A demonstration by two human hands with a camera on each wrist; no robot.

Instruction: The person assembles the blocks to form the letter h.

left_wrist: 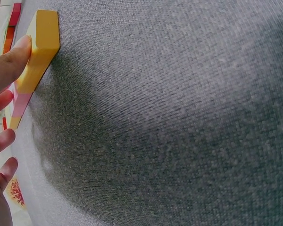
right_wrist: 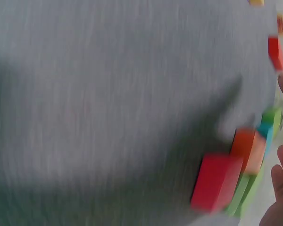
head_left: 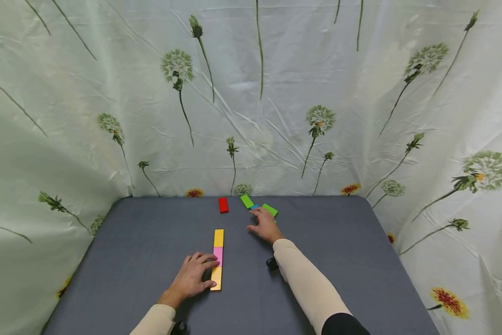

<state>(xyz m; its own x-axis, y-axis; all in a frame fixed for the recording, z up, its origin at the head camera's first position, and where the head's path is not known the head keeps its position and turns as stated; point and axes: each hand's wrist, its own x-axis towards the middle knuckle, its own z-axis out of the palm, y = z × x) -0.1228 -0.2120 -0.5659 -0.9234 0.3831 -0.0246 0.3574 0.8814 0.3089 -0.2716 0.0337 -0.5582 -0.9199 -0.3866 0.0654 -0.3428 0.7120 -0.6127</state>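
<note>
A straight row of blocks lies on the table: a near yellow block (head_left: 216, 282), a pink block (head_left: 219, 255) and a far yellow block (head_left: 219, 237). My left hand (head_left: 190, 273) rests along the row's left side, its thumb touching the near yellow block and fingertips by the pink one. Over a loose group of blocks, my right hand (head_left: 266, 227) reaches with spread fingers and holds nothing that I can see. That group has green blocks (head_left: 270, 209), a blue block (head_left: 254, 206), an orange block (right_wrist: 247, 149) and a dark red block (right_wrist: 216, 182), partly hidden from the head view.
A single red block (head_left: 223, 205) lies near the far edge, left of the group. The grey cloth-covered table (head_left: 338, 242) meets a pale flowered curtain (head_left: 276, 139) at the back and sides.
</note>
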